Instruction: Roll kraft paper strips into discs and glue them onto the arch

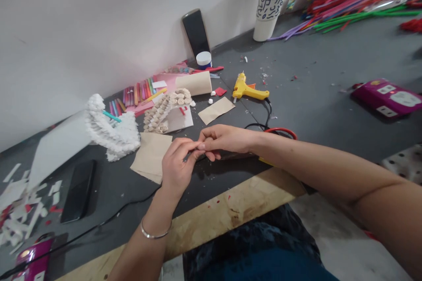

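Head view. The left hand (177, 161) and right hand (221, 140) meet above the dark tabletop (216, 181), fingertips pinched together; whether anything sits between them cannot be told. Brown paper sheets (150, 156) lie just beside the left hand, and a brown paper strip (216, 110) lies beyond both hands. Anything pinched there could slip free should the grip relax. The power cord (270, 109) of the yellow glue gun (247, 91) runs near the right forearm (296, 151); a sideways sweep could snag it and drag the gun.
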